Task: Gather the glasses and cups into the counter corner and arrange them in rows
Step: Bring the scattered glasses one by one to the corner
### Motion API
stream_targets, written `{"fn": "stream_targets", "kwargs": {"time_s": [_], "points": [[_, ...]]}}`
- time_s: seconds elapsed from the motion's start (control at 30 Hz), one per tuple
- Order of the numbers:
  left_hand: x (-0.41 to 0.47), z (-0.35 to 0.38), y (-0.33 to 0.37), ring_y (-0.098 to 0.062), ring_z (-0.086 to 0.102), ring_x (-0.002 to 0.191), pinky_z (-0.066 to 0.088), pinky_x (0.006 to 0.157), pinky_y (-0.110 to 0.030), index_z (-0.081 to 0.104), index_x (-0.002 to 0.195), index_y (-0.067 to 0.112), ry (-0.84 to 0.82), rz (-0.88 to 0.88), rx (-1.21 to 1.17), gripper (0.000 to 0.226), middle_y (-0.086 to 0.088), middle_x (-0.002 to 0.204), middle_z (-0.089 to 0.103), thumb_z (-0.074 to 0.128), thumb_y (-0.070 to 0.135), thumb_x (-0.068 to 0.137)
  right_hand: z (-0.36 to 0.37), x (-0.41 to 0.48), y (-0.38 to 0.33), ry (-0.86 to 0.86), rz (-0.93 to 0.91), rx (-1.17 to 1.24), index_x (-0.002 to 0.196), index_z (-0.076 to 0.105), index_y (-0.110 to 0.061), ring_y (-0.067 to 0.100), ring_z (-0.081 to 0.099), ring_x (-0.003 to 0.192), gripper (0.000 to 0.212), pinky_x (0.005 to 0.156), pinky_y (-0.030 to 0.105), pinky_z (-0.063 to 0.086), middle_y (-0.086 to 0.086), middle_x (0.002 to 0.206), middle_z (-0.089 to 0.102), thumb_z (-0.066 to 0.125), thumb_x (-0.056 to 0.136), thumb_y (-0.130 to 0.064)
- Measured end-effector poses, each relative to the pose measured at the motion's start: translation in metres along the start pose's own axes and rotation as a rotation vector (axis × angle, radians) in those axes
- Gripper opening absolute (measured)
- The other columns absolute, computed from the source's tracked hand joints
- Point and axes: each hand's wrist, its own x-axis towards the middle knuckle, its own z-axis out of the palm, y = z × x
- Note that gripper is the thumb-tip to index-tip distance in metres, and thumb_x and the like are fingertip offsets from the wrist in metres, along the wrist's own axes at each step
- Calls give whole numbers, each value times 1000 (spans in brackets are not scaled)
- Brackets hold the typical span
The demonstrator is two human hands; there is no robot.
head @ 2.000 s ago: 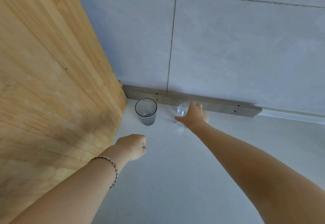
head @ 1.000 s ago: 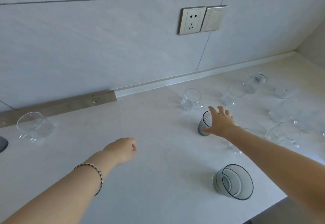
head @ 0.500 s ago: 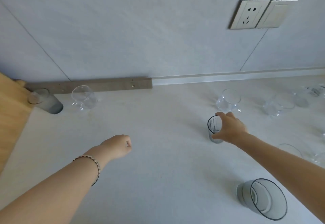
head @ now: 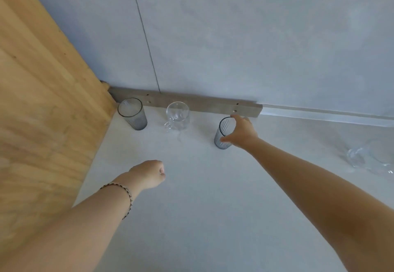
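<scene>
- Rightward, the right hand [head: 242, 136] wraps its fingers [head: 237, 118] round a ribbed grey glass [head: 220, 132], upright and seemingly resting on the tabletop [head: 202, 207].
- Left hand [head: 147, 174] hovers clenched, holding nothing.
- Grey tumbler [head: 133, 115] stands in the corner by the wooden panel [head: 42, 101], with a clear cup [head: 178, 118] just beside it.

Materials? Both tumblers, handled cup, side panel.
Corner tumbler: smoky grey glass, likely; see-through.
Ribbed tumbler in right hand: similar tinted glass, fine vertical ribs.
Handled cup: clear glass, glossy highlights.
Side panel: light wood, matte, visible grain; solid or laminate unclear.
</scene>
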Motion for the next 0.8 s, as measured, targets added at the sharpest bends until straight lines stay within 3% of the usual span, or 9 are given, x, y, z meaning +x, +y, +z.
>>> {"fn": "stream_targets", "kwargs": {"time_s": [0.07, 0.2, 0.3, 0.4, 0.5, 0.57, 0.67, 0.8], "points": [[6, -4, -9, -18, 33, 81, 27, 63, -28, 31, 62, 25, -4, 2, -10, 31, 1, 90, 39, 42, 14, 88, 8, 16, -15, 27, 13, -30, 143, 33, -20, 28, 44, 129, 85, 101, 36, 43, 11, 143, 36, 77, 71, -21], [18, -9, -17, -21, 44, 86, 43, 84, -30, 46, 83, 23, -16, 27, -16, 10, 1, 94, 49, 43, 18, 91, 18, 40, -31, 47, 56, -49, 145, 29, -20, 30, 45, 128, 89, 102, 39, 45, 12, 142, 35, 77, 70, -22], [25, -12, -18, -21, 42, 86, 39, 76, -29, 45, 82, 25, -31, 57, -6, 12, 0, 96, 48, 42, 19, 92, 22, 49, -38, 71, 79, -44, 146, 26, -20, 31, 43, 129, 89, 102, 39, 45, 12, 143, 33, 76, 72, -23], [28, -16, -13, -21, 43, 88, 41, 81, -30, 50, 88, 23, -39, 60, 10, 11, -3, 102, 53, 41, 20, 93, 24, 45, -39, 61, 90, 10, 151, 10, -17, 31, 43, 129, 99, 102, 42, 46, 11, 147, 25, 74, 75, -18], [27, -15, -1, -20, 35, 82, 29, 63, -28, 36, 71, 26, -43, 78, 38, 22, 1, 85, 40, 40, 16, 91, 21, 28, -26, 23, 106, 77, 151, 1, -10, 31, 38, 133, 100, 106, 39, 41, 13, 151, 19, 71, 80, -11], [26, -13, 11, -20, 35, 82, 24, 57, -26, 32, 65, 27, -37, 96, 57, 29, 3, 80, 36, 40, 16, 91, 15, 11, -4, -75, 101, -18, 149, 13, -6, 29, 37, 135, 90, 106, 35, 38, 15, 148, 27, 71, 81, -16], [24, -6, 41, -20, 40, 84, 33, 67, -26, 42, 80, 23, -37, 136, 99, 14, 2, 89, 41, 40, 19, 93, -1, -17, 46, -241, 121, -95, 137, 43, -10, 24, 47, 128, 60, 104, 31, 40, 10, 140, 47, 67, 84, -25], [21, 10, 98, -20, 47, 89, 39, 77, -27, 47, 87, 23, -44, 196, 150, 9, -1, 102, 53, 40, 21, 93, -45, -45, 129, -200, 195, -128, 120, 60, -13, 21, 54, 120, 34, 101, 30, 43, 6, 128, 59, 61, 87, -24]]}}
